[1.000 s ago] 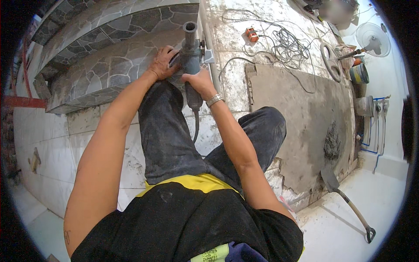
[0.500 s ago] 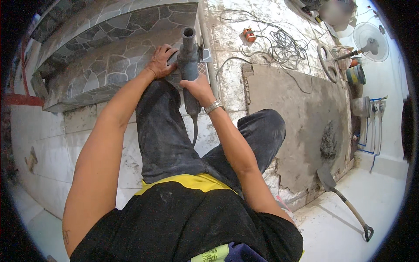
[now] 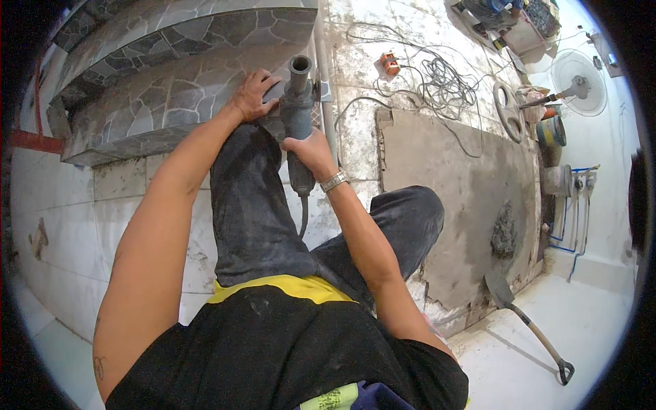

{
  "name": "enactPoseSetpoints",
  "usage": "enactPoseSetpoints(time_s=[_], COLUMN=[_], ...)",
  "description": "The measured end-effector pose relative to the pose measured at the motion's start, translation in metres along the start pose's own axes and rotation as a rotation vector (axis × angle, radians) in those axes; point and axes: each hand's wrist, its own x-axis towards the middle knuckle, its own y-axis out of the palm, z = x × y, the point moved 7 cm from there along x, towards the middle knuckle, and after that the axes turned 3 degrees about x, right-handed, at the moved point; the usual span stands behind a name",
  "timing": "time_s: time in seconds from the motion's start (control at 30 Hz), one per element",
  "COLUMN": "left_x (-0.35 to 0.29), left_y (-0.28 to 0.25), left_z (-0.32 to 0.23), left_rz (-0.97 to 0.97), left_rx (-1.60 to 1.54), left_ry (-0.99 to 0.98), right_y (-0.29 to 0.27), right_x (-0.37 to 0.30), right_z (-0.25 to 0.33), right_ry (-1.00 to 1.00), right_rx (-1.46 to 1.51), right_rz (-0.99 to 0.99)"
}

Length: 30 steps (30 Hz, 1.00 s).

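My right hand (image 3: 312, 153) is wrapped around the rear body of a grey-blue corded power tool (image 3: 296, 116), which looks like an angle grinder. A hollow round tube (image 3: 299, 66) sticks up at its front end, and its cable (image 3: 304, 215) runs back beside my leg. What the tool's far side touches is hidden. My left hand (image 3: 253, 96) lies with fingers spread on the stone-patterned step (image 3: 198, 92), just left of the tool, its thumb pointing towards it.
Right of my legs lies a grey mortar patch (image 3: 458, 171) with a heap of wet mix (image 3: 504, 236) and a shovel (image 3: 529, 324). Tangled cable (image 3: 444, 78) and an orange socket box (image 3: 390, 64) lie ahead. A fan (image 3: 579, 82) and buckets stand far right; another person (image 3: 493, 14) is at the back.
The view has shifted slightly, bringing more of the other person at the back into sight. Both my hands and the tool stay in nearly the same place against the step.
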Motion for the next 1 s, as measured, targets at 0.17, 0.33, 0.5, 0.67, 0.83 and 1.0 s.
enactPoseSetpoints(time_s=[0.17, 0.33, 0.5, 0.67, 0.83, 1.0], left_x=[0.004, 0.0, 0.0, 0.004, 0.0, 0.0], left_y=[0.002, 0.003, 0.001, 0.004, 0.008, 0.014], left_z=[-0.003, 0.001, -0.001, -0.005, 0.001, 0.011], left_rz=[0.025, -0.005, -0.035, 0.03, 0.037, 0.012], left_rx=[0.071, 0.02, 0.104, 0.058, 0.004, -0.102], left_ry=[0.018, 0.034, 0.084, 0.014, 0.004, 0.0], right_y=[-0.001, 0.002, 0.003, -0.003, 0.001, 0.001], right_x=[0.018, 0.032, 0.05, 0.059, 0.049, 0.043], right_z=[-0.005, -0.001, -0.002, -0.005, 0.002, -0.007], right_ry=[0.015, 0.019, 0.0, 0.033, 0.036, 0.047], right_rx=[0.009, -0.002, -0.009, -0.023, 0.005, -0.003], right_rz=[0.005, -0.005, 0.015, 0.048, 0.042, 0.031])
